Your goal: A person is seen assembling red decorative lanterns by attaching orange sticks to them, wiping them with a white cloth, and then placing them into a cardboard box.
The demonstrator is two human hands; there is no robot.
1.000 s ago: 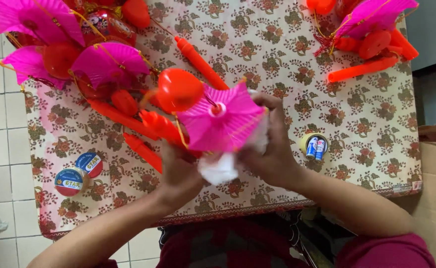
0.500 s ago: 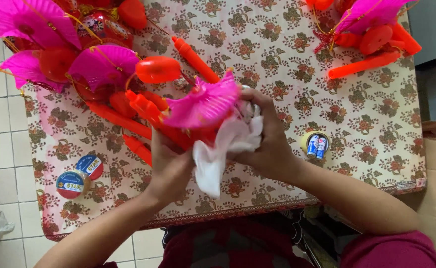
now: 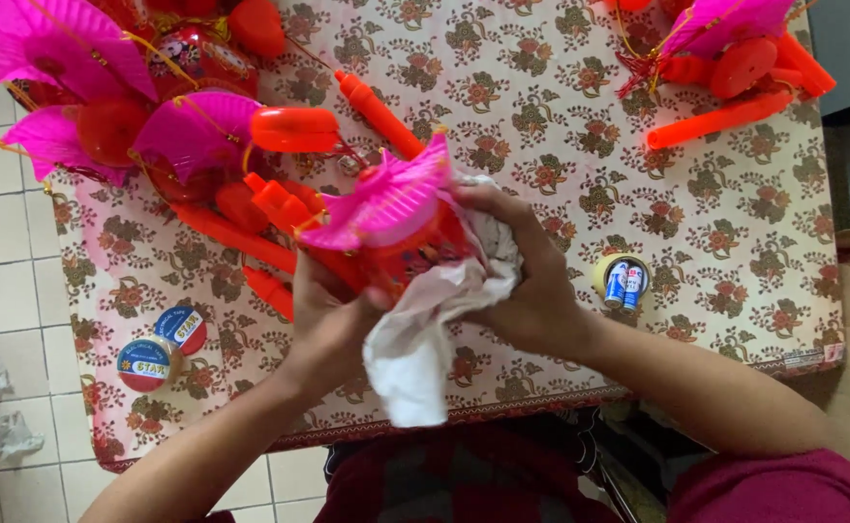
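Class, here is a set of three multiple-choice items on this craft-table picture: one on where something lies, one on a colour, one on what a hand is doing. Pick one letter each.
1. Where do the two round tape rolls lie?
A. Near the table's left edge
B. In the person's lap
C. On the floor tiles

2. What colour is the pleated fan top of the toy lantern held in the hands?
A. Green
B. Pink
C. Blue

3. What is the right hand doing?
A. Resting flat on the patterned tablecloth
B. Reaching for the small cup of batteries
C. Pressing a white cloth against the lantern

Answers: 1 A, the rolls sit on the tablecloth by its left side. 2 B, the pleats are bright pink above a red body. 3 C, the fingers wrap the cloth round the lantern while the left hand grips it from below.
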